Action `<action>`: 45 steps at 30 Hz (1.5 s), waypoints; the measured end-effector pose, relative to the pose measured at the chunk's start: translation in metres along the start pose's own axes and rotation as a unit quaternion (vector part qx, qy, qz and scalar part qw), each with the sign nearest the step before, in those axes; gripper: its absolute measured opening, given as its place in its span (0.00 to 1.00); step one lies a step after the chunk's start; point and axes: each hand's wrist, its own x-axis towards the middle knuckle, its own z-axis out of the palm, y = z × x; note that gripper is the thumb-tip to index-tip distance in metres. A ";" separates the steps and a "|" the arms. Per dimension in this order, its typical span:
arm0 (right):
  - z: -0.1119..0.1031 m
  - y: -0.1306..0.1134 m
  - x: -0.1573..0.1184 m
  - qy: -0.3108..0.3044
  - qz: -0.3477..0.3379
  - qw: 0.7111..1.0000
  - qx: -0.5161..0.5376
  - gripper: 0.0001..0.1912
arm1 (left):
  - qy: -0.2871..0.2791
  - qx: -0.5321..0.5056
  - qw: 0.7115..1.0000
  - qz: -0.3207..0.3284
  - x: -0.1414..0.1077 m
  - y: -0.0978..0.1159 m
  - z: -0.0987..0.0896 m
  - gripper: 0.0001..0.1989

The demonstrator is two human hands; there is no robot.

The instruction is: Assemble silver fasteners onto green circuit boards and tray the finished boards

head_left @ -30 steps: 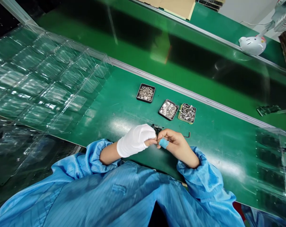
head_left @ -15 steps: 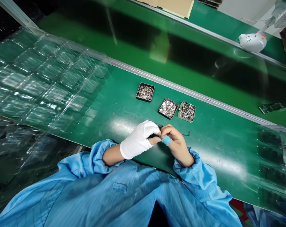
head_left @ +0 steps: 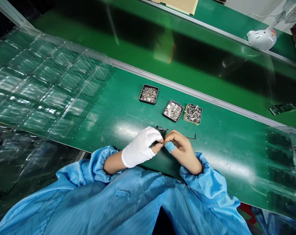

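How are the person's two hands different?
The left hand wears a white glove; the right hand is bare. The right hand has a blue band on one finger; the left hand has none. Both pinch at a small dark part where they meet above the green table.

Green bench mat [head_left: 128,114], glossy conveyor belt [head_left: 199,65], overhead glare

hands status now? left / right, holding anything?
Left hand, white glove: fingers closed on the small dark part.
Right hand, bare, blue finger wrap: pinched at the same part; exact grip cannot be told.
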 end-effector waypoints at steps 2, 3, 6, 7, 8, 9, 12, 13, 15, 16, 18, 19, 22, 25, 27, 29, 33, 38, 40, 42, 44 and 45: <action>0.001 -0.001 -0.001 0.014 -0.051 0.998 -0.033 0.04 | -0.012 -0.037 0.999 -0.033 0.000 0.002 -0.001 0.11; 0.001 -0.002 -0.002 0.015 -0.072 0.996 -0.049 0.03 | -0.019 -0.043 0.998 -0.038 0.000 0.002 -0.002 0.12; 0.000 -0.003 -0.002 -0.006 -0.070 0.996 -0.062 0.02 | -0.026 0.021 0.999 0.013 0.000 0.001 -0.005 0.14; -0.001 -0.003 -0.002 -0.018 -0.050 0.997 -0.056 0.03 | -0.029 0.060 0.997 0.041 0.000 0.000 -0.006 0.15; -0.002 -0.003 -0.001 -0.032 -0.026 0.998 -0.047 0.03 | -0.032 0.095 0.993 0.065 0.000 -0.001 -0.007 0.16; -0.002 -0.002 -0.001 -0.046 -0.002 0.998 -0.038 0.04 | -0.038 0.121 0.989 0.082 -0.001 -0.002 -0.008 0.16; -0.005 -0.001 0.000 -0.095 0.047 0.994 -0.015 0.06 | -0.058 0.133 0.984 0.099 -0.003 -0.004 -0.009 0.17; -0.007 -0.001 0.000 -0.111 0.054 0.992 -0.012 0.06 | -0.060 0.124 0.985 0.099 -0.004 -0.005 -0.008 0.17; -0.009 -0.001 0.001 -0.132 0.050 0.990 -0.019 0.06 | -0.055 0.094 0.990 0.090 -0.005 -0.007 -0.007 0.17; -0.011 -0.001 0.001 -0.133 0.042 0.990 -0.025 0.06 | -0.047 0.076 0.993 0.075 -0.006 -0.008 -0.006 0.16; -0.015 0.000 0.002 -0.100 0.023 0.993 -0.049 0.06 | -0.030 0.042 0.998 0.022 -0.007 -0.014 -0.004 0.14; -0.016 0.002 0.002 -0.068 0.016 0.995 -0.069 0.05 | -0.032 0.030 0.999 -0.009 -0.007 -0.018 -0.003 0.19; -0.020 0.008 0.004 0.012 0.007 0.990 -0.143 0.05 | -0.095 0.014 0.991 -0.096 -0.008 -0.029 0.003 0.36; -0.018 0.015 0.006 0.000 -0.005 0.981 -0.193 0.05 | -0.141 -0.014 0.981 -0.131 -0.008 -0.033 0.011 0.28; -0.015 0.019 0.006 -0.014 -0.015 0.974 -0.227 0.05 | -0.128 -0.030 0.983 -0.124 -0.007 -0.030 0.015 0.24; -0.013 0.022 0.005 -0.023 -0.022 0.964 -0.263 0.06 | -0.115 -0.028 0.987 -0.106 -0.006 -0.026 0.016 0.23; -0.012 0.024 0.003 -0.044 -0.025 0.944 -0.325 0.09 | -0.107 0.030 0.992 -0.057 -0.004 -0.020 0.015 0.22; -0.010 0.024 0.002 -0.066 -0.029 0.910 -0.408 0.12 | -0.116 0.142 0.983 -0.016 -0.004 -0.015 0.015 0.17; -0.008 0.023 0.001 -0.052 -0.021 0.911 -0.408 0.12 | -0.123 0.149 0.981 -0.019 -0.005 -0.014 0.016 0.16; -0.007 0.022 0.000 -0.011 -0.010 0.930 -0.367 0.12 | -0.112 0.119 0.986 -0.030 -0.007 -0.016 0.016 0.19; -0.006 0.020 0.000 0.019 0.003 0.955 -0.295 0.12 | -0.097 0.064 0.992 -0.043 -0.008 -0.019 0.014 0.23; -0.005 0.020 0.000 0.024 0.011 0.965 -0.261 0.12 | -0.096 0.031 0.994 -0.052 -0.008 -0.020 0.012 0.25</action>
